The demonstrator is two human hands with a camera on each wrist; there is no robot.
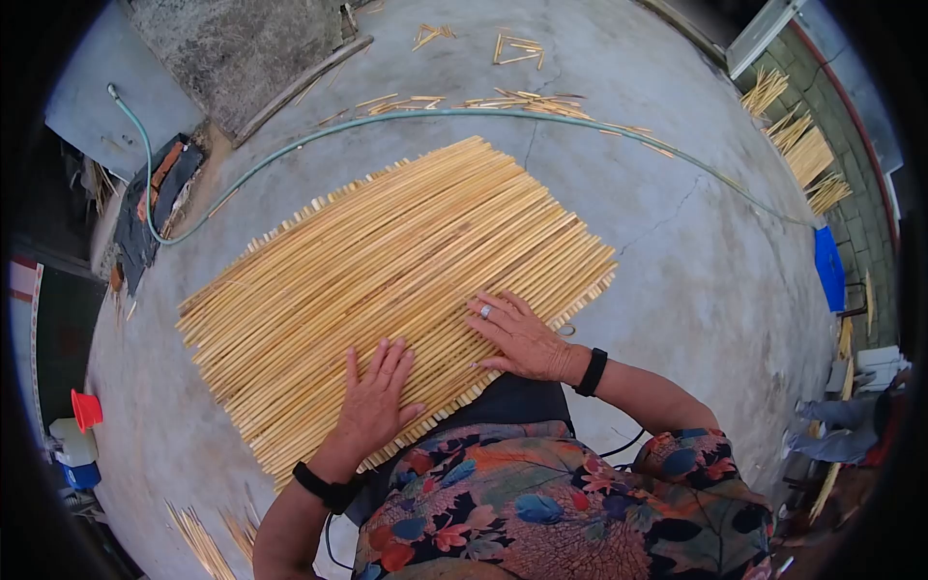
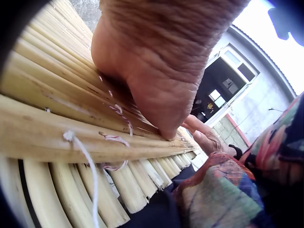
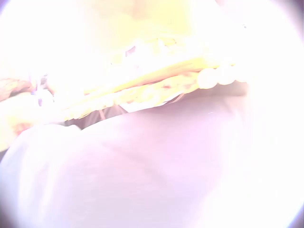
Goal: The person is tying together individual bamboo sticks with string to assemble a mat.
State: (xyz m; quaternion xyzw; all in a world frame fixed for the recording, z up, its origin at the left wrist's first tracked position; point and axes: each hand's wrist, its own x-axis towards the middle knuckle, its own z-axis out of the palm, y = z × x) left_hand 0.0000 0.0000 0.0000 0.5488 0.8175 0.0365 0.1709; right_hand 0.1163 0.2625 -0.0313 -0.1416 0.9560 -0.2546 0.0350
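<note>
- A broad, pale yellow mat of slender reed-like stalks (image 1: 367, 256) lies over the person's lap, above the grey concrete floor (image 1: 696, 300).
- Its long axis slants from near left to far right, the upper stalks running that way too; cut ends of crosswise stalks poke out along the near and far long edges.
- The left hand (image 1: 375, 401) rests palm down by the mat's near edge, fingers straight and slightly apart, clamped on nothing.
- The right hand (image 1: 517, 338), wearing a silver-coloured ring (image 1: 486, 311), lies further right near that same edge, fingers relaxed and a little spread, gripping nothing.
- From the left wrist I can see red-and-white twisted string (image 2: 115, 138) and a knotted white cord (image 2: 90, 164) against the stalks; the right wrist's view is badly washed out.
- Dark trousers (image 1: 527, 404) and a colourful patterned top (image 1: 541, 493) show beside the near edge.
- Beyond the far edge, a green hose (image 1: 290, 145) curves across the floor, near loose stalks (image 1: 536, 104).
</note>
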